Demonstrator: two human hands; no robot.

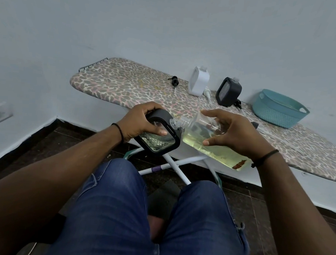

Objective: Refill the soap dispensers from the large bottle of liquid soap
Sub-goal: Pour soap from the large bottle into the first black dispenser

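Observation:
My left hand (141, 121) grips a black soap dispenser (159, 141) with a clear ribbed window, tilted in the air above my lap. In my right hand (232, 132) is the large clear bottle (206, 142) of yellowish liquid soap, lying almost on its side. The bottle's uncapped threaded neck (176, 122) points left and meets the dispenser's top edge. A white dispenser (198, 82) and a second black dispenser (228, 91) stand uncapped on the ironing board (126, 86) near the wall.
A black pump head (174, 81) lies on the board left of the white dispenser; a white pump (207, 92) and another black pump (238, 104) lie beside the dispensers. A teal basket (279, 108) sits at the right. My knees are below the board's white legs (172, 165).

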